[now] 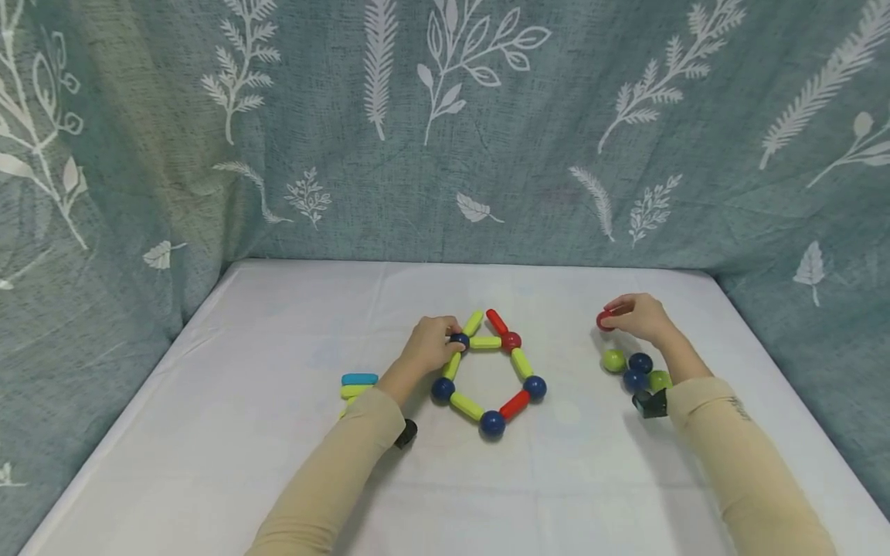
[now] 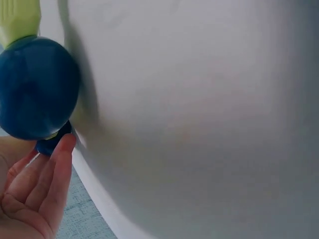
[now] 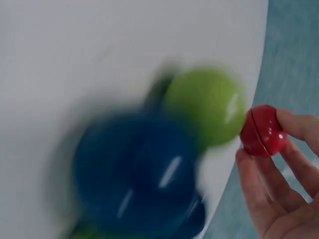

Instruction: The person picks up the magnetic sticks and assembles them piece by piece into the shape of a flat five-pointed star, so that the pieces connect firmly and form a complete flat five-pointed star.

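Observation:
A ring of rods and balls lies on the white table; its upper-left blue ball (image 1: 460, 340) is gripped by the left hand (image 1: 426, 345). In the left wrist view, fingers of the left hand (image 2: 37, 191) hold a small visible part of a blue ball (image 2: 48, 145), behind a nearer blue ball (image 2: 39, 88). From the ring's top, a green rod (image 1: 473, 322) and a red rod (image 1: 496, 321) point up, their far ends apart. The right hand (image 1: 641, 318) pinches a red ball (image 1: 605, 321), also seen in the right wrist view (image 3: 263, 130), beyond the loose balls.
Several loose blue and green balls (image 1: 614, 361) sit below the right hand. Blue (image 1: 359, 379) and green rods (image 1: 356, 391) lie left of the ring, partly behind the left sleeve. A patterned cloth (image 1: 417, 193) hangs behind the table (image 1: 174, 432).

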Demonstrator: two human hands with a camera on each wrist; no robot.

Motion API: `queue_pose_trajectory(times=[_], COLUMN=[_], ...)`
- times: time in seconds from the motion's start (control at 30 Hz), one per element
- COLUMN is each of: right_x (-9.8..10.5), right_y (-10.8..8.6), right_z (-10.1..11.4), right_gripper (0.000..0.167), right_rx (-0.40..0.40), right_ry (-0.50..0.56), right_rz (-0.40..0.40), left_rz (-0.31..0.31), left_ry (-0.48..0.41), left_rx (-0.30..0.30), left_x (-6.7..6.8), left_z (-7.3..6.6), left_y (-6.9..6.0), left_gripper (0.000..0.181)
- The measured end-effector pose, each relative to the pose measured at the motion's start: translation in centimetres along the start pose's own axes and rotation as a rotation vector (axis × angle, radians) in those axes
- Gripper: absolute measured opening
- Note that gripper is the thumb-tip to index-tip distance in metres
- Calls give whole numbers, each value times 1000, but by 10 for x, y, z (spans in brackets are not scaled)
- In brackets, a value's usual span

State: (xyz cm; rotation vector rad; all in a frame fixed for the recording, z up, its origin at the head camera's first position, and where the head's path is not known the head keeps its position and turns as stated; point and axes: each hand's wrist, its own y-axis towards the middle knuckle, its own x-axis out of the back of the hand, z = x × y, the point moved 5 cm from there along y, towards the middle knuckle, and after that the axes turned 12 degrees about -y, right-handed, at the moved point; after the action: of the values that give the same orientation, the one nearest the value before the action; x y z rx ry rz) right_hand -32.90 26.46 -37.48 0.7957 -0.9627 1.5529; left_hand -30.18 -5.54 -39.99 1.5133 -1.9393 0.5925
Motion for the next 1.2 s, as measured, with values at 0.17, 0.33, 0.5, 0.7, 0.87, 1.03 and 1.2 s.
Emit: queue_pose_trajectory(times=[0.17,0.33,0.5,0.7,0.87,1.03,1.2], right_x=[-16,-38,-56,-67,-73,-77,-80], right_y=[15,28,39,43,46,47,47], right_z=[42,81,111,135,140,141,140], right_gripper=[38,34,34,32,29,28,30], right_rx=[68,134,181,271,287,283,250], right_ry=[59,105,144,119,25,-35,-71], right_rz=[-27,-27,-20,12,81,130,197], left_rz=[28,42,36,38,41,32,40], left_ry=[-15,23,73,75,60,64,44], left_rx=[-49,-75,-55,-55,-35,-8,29], left_x=[-5,-11,-12,-13,-14,-12,-11], left_z=[-4,-10,-12,-13,-12,-13,-13], left_y=[-8,-12,-12,-12,-13,-12,-11], left_gripper=[21,20,19,20,22,20,19])
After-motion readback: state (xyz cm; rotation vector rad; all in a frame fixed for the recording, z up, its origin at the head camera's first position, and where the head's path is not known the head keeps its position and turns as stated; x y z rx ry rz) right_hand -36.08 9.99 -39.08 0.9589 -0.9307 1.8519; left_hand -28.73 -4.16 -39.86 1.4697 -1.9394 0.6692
